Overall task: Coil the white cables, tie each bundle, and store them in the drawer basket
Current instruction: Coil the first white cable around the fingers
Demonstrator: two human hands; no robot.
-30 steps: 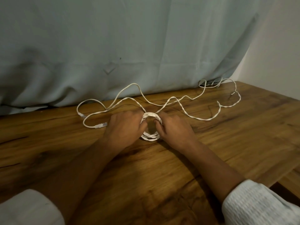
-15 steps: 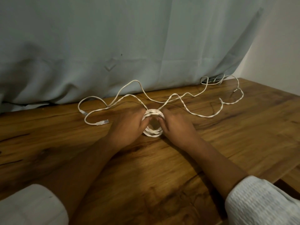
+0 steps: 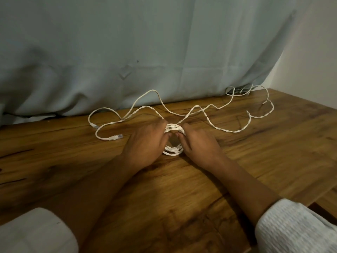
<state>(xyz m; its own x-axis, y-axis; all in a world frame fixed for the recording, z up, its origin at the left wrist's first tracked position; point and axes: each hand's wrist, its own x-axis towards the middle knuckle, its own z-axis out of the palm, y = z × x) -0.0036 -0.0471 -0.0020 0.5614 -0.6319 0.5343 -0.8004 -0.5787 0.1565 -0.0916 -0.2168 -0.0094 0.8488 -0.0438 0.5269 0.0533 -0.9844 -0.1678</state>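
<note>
In the head view, a small round coil of twisted white cable (image 3: pixel 172 150) lies near the middle of the brown wooden table (image 3: pixel 182 194), held between both hands. The left hand (image 3: pixel 145 143) grips its left side and the right hand (image 3: pixel 198 145) its right, fingers curled over the loops. From the coil, loose white cable tails (image 3: pixel 228 130) snake toward the pale grey-blue curtain (image 3: pixel 145 52), one ending in a clear plug (image 3: pixel 116 137).

Wooden table (image 3: pixel 182 207) against grey curtain (image 3: pixel 127 42), white wall (image 3: pixel 313 52).
</note>
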